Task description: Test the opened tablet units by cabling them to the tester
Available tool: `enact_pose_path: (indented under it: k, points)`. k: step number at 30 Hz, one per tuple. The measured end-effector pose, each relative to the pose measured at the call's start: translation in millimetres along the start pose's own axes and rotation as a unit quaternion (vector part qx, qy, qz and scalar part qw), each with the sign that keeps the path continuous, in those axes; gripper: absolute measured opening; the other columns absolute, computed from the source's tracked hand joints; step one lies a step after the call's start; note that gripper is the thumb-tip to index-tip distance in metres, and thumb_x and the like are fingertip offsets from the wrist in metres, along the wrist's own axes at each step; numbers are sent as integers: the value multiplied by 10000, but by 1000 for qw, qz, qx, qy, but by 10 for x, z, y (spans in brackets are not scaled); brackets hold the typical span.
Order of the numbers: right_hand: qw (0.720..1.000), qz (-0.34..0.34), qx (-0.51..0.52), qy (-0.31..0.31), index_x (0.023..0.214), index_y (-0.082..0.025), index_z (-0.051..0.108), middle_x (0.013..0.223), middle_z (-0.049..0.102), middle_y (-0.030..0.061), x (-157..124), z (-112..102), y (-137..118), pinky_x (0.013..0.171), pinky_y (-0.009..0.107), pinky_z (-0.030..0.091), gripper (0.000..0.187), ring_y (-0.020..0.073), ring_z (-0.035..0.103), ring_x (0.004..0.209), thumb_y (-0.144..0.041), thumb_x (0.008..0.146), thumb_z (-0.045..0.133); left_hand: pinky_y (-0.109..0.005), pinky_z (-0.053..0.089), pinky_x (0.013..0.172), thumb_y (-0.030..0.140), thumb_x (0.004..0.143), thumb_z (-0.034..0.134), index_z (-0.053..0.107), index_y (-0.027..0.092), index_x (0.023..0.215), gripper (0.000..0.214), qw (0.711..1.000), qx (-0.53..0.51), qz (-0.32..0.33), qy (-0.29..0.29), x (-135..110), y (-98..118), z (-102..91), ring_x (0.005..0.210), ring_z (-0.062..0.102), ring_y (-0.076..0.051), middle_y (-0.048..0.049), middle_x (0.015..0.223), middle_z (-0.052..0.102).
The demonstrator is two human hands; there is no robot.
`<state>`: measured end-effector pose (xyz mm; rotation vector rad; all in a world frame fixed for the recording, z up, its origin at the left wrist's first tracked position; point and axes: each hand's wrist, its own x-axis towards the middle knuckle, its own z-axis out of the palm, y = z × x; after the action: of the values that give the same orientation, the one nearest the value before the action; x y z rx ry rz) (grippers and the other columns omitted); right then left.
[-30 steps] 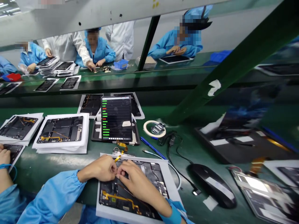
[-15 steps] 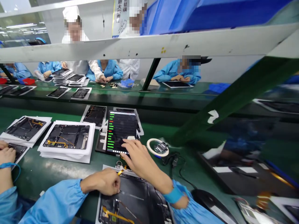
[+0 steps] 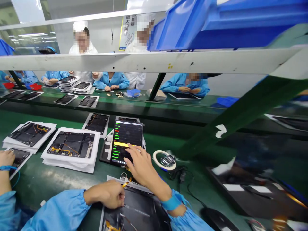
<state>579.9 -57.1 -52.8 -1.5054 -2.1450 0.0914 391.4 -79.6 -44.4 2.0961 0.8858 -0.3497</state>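
My right hand (image 3: pixel 142 167), fingers apart, reaches over the upright tablet screen (image 3: pixel 130 133), one fingertip at a yellow highlighted row among green and red lines of text. Below it lies an opened tablet body (image 3: pixel 141 208) with dark insides and orange flex cables, on a white sheet. My left hand (image 3: pixel 108 194) rests on that body's left side, fingers curled closed; what they hold, if anything, is hidden. An orange flex strip (image 3: pixel 125 184) sticks out beside its knuckles. The screen leans on a dark stand (image 3: pixel 106 150).
Stacks of tablet bodies on white sheets (image 3: pixel 69 146) stand to the left, near another person's hand (image 3: pixel 6 158). On the right are a tape roll (image 3: pixel 165 160), black cables (image 3: pixel 182 175) and a dark tray (image 3: pixel 240 192). A green slanted post (image 3: pixel 231 128) rises there. Co-workers sit beyond the shelf.
A yellow highlighted row now shows on the screen near my right fingertips. The whole view has shifted slightly, with things lower in the picture. My left hand stays curled on the tablet body.
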Motion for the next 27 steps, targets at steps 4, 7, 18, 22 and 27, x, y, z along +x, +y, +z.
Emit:
enact_pose_path:
  k: [4,7,18,22,27]
  points:
    - [999,18,28,43,1210,-171,583,1298,619,139,-214,-193,255,988,493,416,269,312,490,1208,-304,1005,473,-179,327,547,141,788,628,726,146,790,99,1000,0,-6,8,2,-22,-3,601,538,-83,-14,740,696]
    - [996,56,60,22,1050,-180,617,1056,677,107,-453,-424,534,907,411,453,202,259,590,1007,-282,993,452,-197,298,541,160,799,615,690,148,735,100,1000,-1,-5,22,36,-52,-7,569,485,-76,7,676,643]
    - [971,215,22,-105,808,-189,615,760,622,17,-1164,-854,920,687,279,390,139,164,585,738,-146,893,513,-276,382,692,257,894,563,703,188,867,158,986,150,-30,72,0,311,-205,856,652,-224,-66,881,711]
    - [976,187,-2,-115,879,-190,663,894,643,31,-1030,-654,765,743,271,416,151,161,607,826,-151,929,526,-337,468,784,232,944,474,693,177,890,232,978,179,4,105,246,691,-103,908,669,-257,-99,950,713]
    - [979,158,-66,-112,934,-148,666,1041,634,113,-771,-352,602,741,314,456,120,242,590,963,-150,956,547,-379,497,938,146,964,421,669,137,1020,254,958,161,69,229,783,810,250,1039,591,-246,-119,1077,652]
